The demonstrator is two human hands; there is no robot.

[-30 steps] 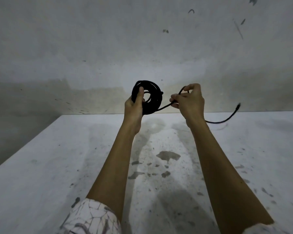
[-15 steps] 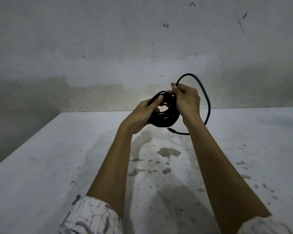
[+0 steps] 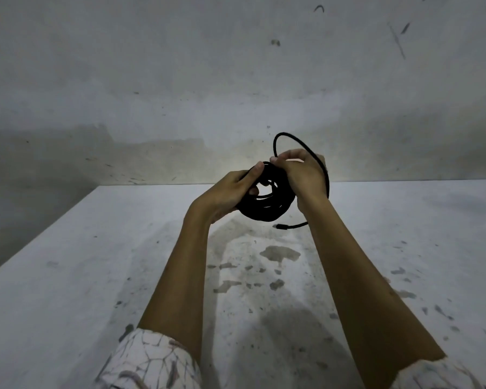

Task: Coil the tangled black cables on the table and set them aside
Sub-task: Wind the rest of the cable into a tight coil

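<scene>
A coil of black cable (image 3: pixel 267 206) hangs in the air above the white table (image 3: pixel 68 276), held between both hands. My left hand (image 3: pixel 227 192) grips the coil's left side, thumb on top. My right hand (image 3: pixel 303 175) holds the coil's right side and pinches the loose strand at the top. That loose strand (image 3: pixel 306 147) arcs up over my right hand, runs down behind the wrist and ends in a small plug (image 3: pixel 282 226) just below the coil.
The white table is stained with dark blotches (image 3: pixel 281 252) in the middle. Its left edge (image 3: pixel 40 237) runs diagonally. A grey scuffed wall (image 3: pixel 236 80) rises right behind the table's far edge.
The coil tilted from upright toward flat and dropped lower. My right hand came in from the right to the coil, looping the free tail over it; the plug end now hangs beneath.
</scene>
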